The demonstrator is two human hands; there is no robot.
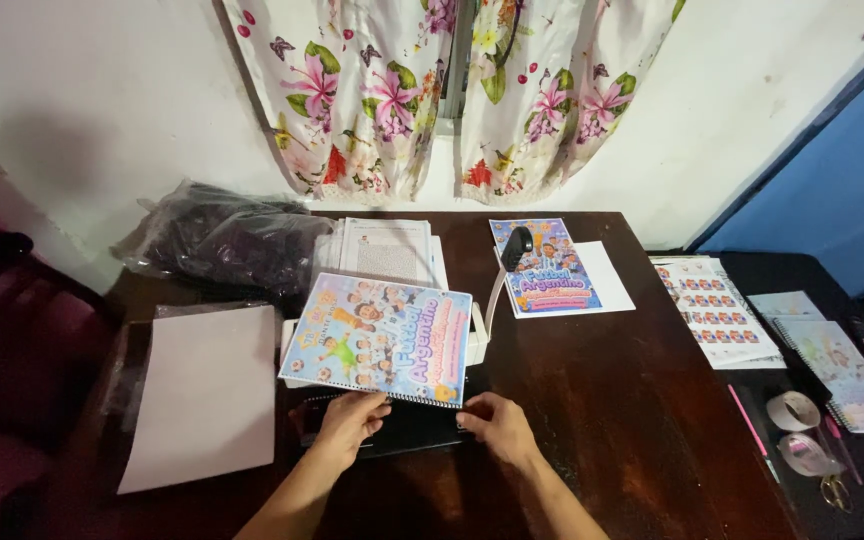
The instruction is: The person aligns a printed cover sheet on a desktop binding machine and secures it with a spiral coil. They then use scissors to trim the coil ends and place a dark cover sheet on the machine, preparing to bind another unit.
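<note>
The colourful booklet (377,338) lies on the white binding machine (479,335) in the middle of the dark wooden table (602,400), its near edge toward the person. A row of spiral loops already shows along that near edge, so the binding appears largely done — whether every loop is seated cannot be told from this view. What remains, by this judgement, is to free the booklet from the machine.

Hand state:
- Left hand (350,418) — fingers spread flat, fingertips touching the bound near edge of the booklet; no closed grip visible.
- Right hand (497,425) — fingers curled loosely at the booklet's near right corner, resting over the dark front part of the machine. Whether it pinches anything cannot be told.

Count of items in view:
- Booklets on the machine: one.
- Matching printed cover sheets (544,265) behind the machine, lying on a white sheet with a small black object on top: one.
- Stacks of printed white pages (384,248): one.
- Blank pale sheets (202,390) at the left: one.
- Dark plastic bags (227,240) by the wall: one.
- Sticker sheets (717,312) on the side surface at right: one stack.
- Spiral notebooks (842,370) there: two, overlapping.
- Tape rolls (794,410): two.
- Scissors (834,490): one pair.
- Pink pens (747,420): one clearly seen.
</note>
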